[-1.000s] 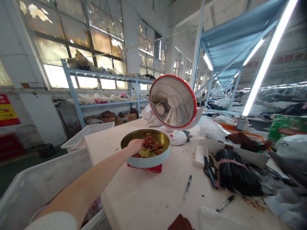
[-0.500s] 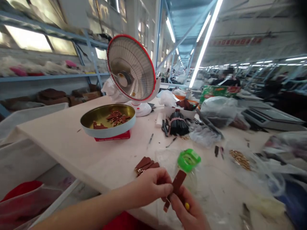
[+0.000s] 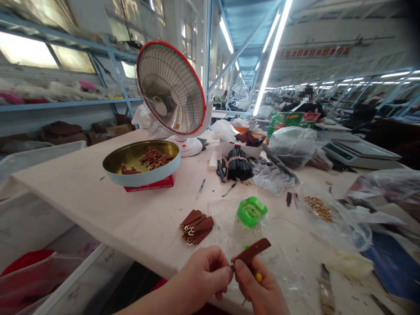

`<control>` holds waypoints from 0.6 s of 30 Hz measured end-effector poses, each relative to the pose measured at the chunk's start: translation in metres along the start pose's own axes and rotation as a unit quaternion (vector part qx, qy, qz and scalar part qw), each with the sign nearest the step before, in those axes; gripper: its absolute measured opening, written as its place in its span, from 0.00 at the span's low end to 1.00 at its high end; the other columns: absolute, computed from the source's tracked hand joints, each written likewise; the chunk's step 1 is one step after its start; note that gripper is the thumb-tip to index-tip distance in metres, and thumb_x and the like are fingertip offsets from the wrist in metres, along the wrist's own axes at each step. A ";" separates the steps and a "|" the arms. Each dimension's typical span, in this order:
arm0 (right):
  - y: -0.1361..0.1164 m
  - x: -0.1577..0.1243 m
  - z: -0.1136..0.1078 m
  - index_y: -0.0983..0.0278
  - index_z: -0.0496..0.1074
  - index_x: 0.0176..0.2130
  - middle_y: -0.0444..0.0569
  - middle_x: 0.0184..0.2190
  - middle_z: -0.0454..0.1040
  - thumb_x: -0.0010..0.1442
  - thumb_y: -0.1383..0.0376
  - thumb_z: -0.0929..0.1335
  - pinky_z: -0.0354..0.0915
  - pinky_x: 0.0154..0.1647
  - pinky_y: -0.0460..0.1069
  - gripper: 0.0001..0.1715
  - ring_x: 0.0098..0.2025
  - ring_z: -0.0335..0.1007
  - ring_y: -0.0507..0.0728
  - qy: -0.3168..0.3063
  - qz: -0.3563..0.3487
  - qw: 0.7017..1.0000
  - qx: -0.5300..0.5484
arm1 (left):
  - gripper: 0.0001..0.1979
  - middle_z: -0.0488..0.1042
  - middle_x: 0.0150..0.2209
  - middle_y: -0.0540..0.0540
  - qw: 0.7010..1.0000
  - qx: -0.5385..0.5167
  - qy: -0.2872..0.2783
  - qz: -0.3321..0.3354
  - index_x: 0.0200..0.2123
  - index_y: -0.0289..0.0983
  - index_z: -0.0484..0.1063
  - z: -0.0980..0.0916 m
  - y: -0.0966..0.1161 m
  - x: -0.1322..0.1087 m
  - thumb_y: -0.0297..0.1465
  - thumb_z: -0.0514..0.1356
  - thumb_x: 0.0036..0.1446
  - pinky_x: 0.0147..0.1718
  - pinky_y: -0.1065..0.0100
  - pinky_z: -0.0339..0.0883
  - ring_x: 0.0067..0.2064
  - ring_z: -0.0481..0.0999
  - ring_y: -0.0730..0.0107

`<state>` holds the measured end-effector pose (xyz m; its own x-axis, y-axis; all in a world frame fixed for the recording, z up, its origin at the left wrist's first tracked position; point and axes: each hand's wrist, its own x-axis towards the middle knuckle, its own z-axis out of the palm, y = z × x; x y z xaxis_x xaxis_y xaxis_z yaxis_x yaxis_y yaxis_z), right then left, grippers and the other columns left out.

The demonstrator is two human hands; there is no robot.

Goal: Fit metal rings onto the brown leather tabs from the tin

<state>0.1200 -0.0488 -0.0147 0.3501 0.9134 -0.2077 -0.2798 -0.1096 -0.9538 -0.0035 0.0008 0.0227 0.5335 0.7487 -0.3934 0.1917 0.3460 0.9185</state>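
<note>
Both my hands meet at the bottom edge over the table's near side. My left hand (image 3: 206, 276) pinches one end of a brown leather strap (image 3: 252, 250), its fingers closed on it. My right hand (image 3: 259, 291) grips the same strap from below, and a small yellow-tipped thing shows in its palm. Just beyond them on the table lies a small stack of brown straps with metal rings (image 3: 196, 226). A green plastic container (image 3: 251, 211) stands to the right of that stack.
A round gold tin (image 3: 141, 162) with brown pieces sits on a red box at the left. Behind it stands a red-rimmed dish heater (image 3: 170, 89). Black strips, plastic bags, pens and gold hardware (image 3: 318, 208) litter the table's right. White bins stand at the left. A person sits far back.
One second ago my left hand reached into the gold tin. It came back to the near edge, and both hands now hold a strap, which has tilted flatter since half a second ago.
</note>
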 end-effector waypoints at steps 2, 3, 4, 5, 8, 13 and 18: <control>0.009 0.003 -0.005 0.65 0.74 0.27 0.38 0.16 0.56 0.43 0.46 0.73 0.39 0.17 0.44 0.25 0.20 0.44 0.48 -0.007 0.003 1.000 -0.021 | 0.07 0.62 0.16 0.56 1.000 -0.007 0.009 0.011 0.22 0.37 0.59 0.003 -0.006 0.004 0.32 0.55 0.44 0.19 0.75 0.57 0.18 0.60 0.80; 0.015 0.005 -0.008 0.65 0.73 0.27 0.39 0.16 0.56 0.44 0.45 0.72 0.40 0.17 0.44 0.25 0.19 0.44 0.48 -0.019 0.009 0.999 -0.028 | 0.07 0.63 0.16 0.55 1.000 -0.008 0.013 0.017 0.22 0.37 0.59 0.004 -0.009 0.006 0.33 0.55 0.44 0.19 0.75 0.57 0.18 0.59 0.80; 0.021 0.007 -0.010 0.65 0.73 0.27 0.39 0.16 0.56 0.45 0.45 0.71 0.40 0.16 0.44 0.25 0.19 0.45 0.48 -0.033 0.015 0.999 -0.033 | 0.07 0.63 0.16 0.55 1.000 -0.005 0.017 0.021 0.21 0.37 0.59 0.006 -0.013 0.008 0.33 0.55 0.44 0.19 0.75 0.57 0.18 0.59 0.80; 0.027 0.009 -0.013 0.65 0.72 0.28 0.38 0.16 0.56 0.46 0.45 0.71 0.40 0.16 0.44 0.25 0.18 0.45 0.48 -0.045 0.020 0.998 -0.036 | 0.08 0.63 0.16 0.55 1.000 0.000 0.022 0.022 0.21 0.37 0.58 0.007 -0.016 0.009 0.33 0.55 0.44 0.19 0.75 0.56 0.18 0.59 0.80; 0.037 0.013 -0.020 0.65 0.72 0.29 0.39 0.16 0.57 0.49 0.46 0.70 0.41 0.15 0.44 0.24 0.18 0.46 0.48 -0.071 0.024 0.997 -0.031 | 0.08 0.63 0.17 0.55 0.999 0.026 0.024 0.009 0.22 0.37 0.58 0.007 -0.016 0.007 0.33 0.54 0.46 0.19 0.74 0.56 0.18 0.60 0.78; 0.028 0.013 -0.023 0.65 0.71 0.30 0.40 0.19 0.61 0.51 0.46 0.70 0.44 0.16 0.43 0.23 0.19 0.48 0.48 -0.084 0.011 0.995 -0.046 | 0.06 0.71 0.26 0.51 0.990 0.121 -0.047 0.050 0.29 0.34 0.68 -0.006 -0.001 -0.007 0.29 0.53 0.51 0.31 0.72 0.61 0.30 0.68 0.74; 0.023 0.008 -0.014 0.65 0.69 0.27 0.36 0.15 0.55 0.47 0.44 0.71 0.40 0.14 0.42 0.26 0.15 0.41 0.45 -0.122 0.063 0.990 0.005 | 0.08 0.68 0.24 0.53 0.995 0.087 0.005 0.050 0.27 0.34 0.67 -0.012 -0.015 0.000 0.32 0.62 0.46 0.26 0.74 0.55 0.27 0.63 0.77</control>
<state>0.1291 -0.0490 -0.0411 0.0853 0.9605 -0.2651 -0.3173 -0.2260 -0.9210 -0.0169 0.0024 0.0089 0.5495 0.7803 -0.2987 0.2774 0.1669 0.9462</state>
